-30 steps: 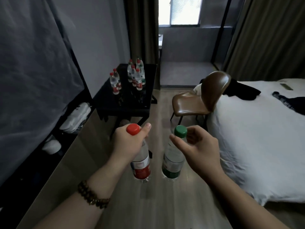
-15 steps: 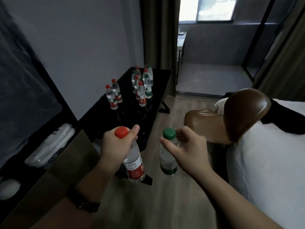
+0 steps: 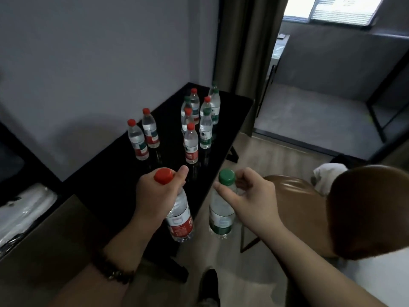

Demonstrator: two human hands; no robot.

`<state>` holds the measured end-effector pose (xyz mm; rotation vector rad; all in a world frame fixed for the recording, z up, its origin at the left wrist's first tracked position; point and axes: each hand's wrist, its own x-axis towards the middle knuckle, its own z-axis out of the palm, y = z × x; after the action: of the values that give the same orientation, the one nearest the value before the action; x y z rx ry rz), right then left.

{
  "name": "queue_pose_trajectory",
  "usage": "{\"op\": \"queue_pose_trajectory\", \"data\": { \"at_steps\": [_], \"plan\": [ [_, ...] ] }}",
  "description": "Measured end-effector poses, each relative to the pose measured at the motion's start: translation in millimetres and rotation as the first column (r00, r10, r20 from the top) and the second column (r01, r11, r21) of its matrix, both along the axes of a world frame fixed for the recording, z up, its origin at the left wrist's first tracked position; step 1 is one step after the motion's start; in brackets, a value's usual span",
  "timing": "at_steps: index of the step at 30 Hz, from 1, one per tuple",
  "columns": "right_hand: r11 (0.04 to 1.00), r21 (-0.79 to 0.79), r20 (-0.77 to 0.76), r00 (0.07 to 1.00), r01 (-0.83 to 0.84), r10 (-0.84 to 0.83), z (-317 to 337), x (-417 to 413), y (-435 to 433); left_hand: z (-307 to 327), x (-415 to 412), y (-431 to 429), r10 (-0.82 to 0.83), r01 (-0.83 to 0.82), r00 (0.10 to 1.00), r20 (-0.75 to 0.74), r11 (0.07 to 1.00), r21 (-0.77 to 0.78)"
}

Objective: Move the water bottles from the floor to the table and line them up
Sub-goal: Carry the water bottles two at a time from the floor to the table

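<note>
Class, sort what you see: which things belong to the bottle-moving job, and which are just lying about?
Job: red-capped clear plastic bottle, green-capped clear plastic bottle, glossy black table, its standing bottles.
Lying about: brown leather chair, brownish curtain.

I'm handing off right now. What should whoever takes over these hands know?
Left hand grips the red-capped bottle by its neck. Right hand pinches the green-capped bottle just below the cap. Both are held in the air at the near end of the black table.
Done: a pair of bottles and a loose cluster stand on the table.
Left: set these two down and straighten all into a line.
</note>
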<state>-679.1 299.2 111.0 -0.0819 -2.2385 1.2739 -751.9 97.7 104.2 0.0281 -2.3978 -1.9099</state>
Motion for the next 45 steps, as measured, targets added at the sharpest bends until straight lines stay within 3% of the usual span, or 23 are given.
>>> {"op": "queue_pose_trajectory", "data": {
  "at_steps": [7,15,20,24,28,32,37,45],
  "plan": [
    [0.986,-0.002,0.057,0.984,-0.166,0.166,-1.1,-146.7,55.6,-7.1,-128.6,45.6,0.081,-0.081,0.997,0.006,0.996,-0.022],
    [0.906,0.107,0.144,0.908,-0.409,0.393,0.0,-282.9,71.1,3.4,-214.2,57.1,0.313,-0.311,0.950,0.011,0.947,-0.079],
    [0.743,0.040,0.127,0.741,-0.668,0.660,-12.4,-349.2,62.3,-3.9,-238.8,55.1,0.527,-0.523,0.849,0.019,0.846,-0.097],
    [0.522,-0.001,0.064,0.521,-0.853,0.851,-24.3,-397.4,57.5,-6.7,-253.8,63.2,0.690,-0.676,0.723,0.038,0.718,-0.163],
    [0.331,-0.123,0.132,0.315,-0.936,0.940,-29.3,-433.8,61.6,-5.7,-263.2,89.0,0.818,-0.796,0.575,0.010,0.563,-0.224],
    [0.229,-0.184,0.104,0.213,-0.956,0.971,-32.2,-458.0,81.8,-1.7,-267.7,122.3,0.886,-0.867,0.464,0.016,0.457,-0.200],
    [0.267,-0.134,0.122,0.251,-0.954,0.960,-29.8,-475.9,114.9,-3.0,-263.1,151.3,0.891,-0.872,0.453,-0.017,0.439,-0.218],
    [0.473,-0.077,0.110,0.464,-0.877,0.879,-39.9,-476.1,176.5,-21.6,-244.3,183.5,0.848,-0.838,0.530,-0.018,0.520,-0.169]
  ]
}}
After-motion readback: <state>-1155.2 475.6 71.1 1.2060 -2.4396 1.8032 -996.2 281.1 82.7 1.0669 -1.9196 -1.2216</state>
